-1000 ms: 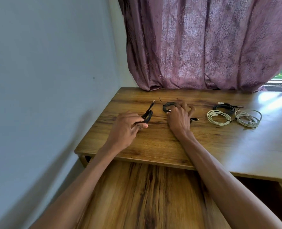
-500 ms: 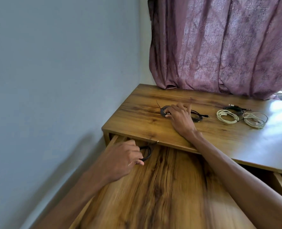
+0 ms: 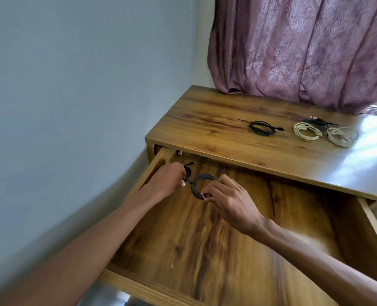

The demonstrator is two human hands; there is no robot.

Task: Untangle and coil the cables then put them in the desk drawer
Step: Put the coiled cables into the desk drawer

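left hand (image 3: 168,181) grips a small black cable (image 3: 187,171), plug pointing away; right hand (image 3: 224,196) pinches a grey coil (image 3: 197,184) (lying flat) inside the wooden drawer (image 3: 205,250) by a pale wall.

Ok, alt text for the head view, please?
Both hands reach into the open drawer: the left hand holds a black cable, the right hand pinches a grey coil. Four coiled cables lie on the desk.
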